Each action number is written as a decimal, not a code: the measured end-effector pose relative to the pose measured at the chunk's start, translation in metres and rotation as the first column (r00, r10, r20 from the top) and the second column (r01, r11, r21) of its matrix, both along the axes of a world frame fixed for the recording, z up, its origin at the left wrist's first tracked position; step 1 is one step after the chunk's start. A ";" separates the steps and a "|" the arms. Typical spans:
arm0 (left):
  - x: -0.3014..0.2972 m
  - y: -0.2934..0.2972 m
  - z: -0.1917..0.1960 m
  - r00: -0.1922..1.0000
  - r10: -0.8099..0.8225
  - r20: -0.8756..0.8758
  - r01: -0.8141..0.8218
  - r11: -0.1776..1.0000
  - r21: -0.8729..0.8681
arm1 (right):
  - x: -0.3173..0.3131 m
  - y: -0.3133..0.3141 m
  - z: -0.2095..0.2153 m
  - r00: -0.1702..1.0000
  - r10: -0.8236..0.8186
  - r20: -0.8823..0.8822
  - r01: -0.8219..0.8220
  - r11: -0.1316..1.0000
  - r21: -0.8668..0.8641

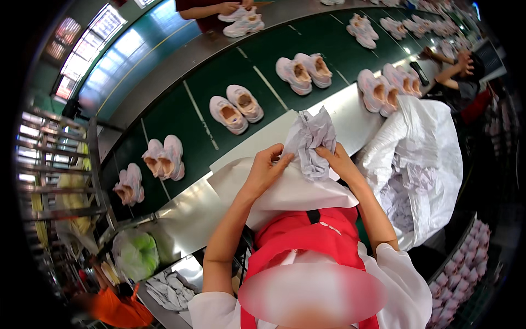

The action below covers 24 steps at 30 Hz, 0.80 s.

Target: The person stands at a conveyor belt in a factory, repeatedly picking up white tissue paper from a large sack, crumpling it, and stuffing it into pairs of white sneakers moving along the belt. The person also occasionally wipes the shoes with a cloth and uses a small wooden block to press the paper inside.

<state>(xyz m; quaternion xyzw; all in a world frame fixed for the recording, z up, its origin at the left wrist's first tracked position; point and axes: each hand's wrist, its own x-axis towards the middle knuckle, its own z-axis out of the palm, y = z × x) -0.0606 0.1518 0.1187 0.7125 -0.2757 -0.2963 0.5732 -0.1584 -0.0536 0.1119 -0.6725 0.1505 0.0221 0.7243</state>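
Note:
A crumpled sheet of pale thin paper is held up in front of me, over a white sheet at the edge of the metal worktop. On its left side, my left hand grips the paper between thumb and fingers. My right hand pinches it from the right, the thumb lying across the folds. A large white sack full of crumpled paper stands open beside my right forearm. Beyond my hands, a pair of pale pink sneakers rests on the green conveyor belt.
More sneaker pairs are spaced along the belt; others sit on the metal ledge at the right. Across the belt, a person handles shoes. A clear bag with green contents and grey paper lie left. Another person is lower left.

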 end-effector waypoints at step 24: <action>0.002 0.058 -0.007 0.883 0.463 0.083 -0.464 0.886 -0.002 | 0.074 0.089 0.004 0.894 0.320 0.313 -0.228 0.927 -0.297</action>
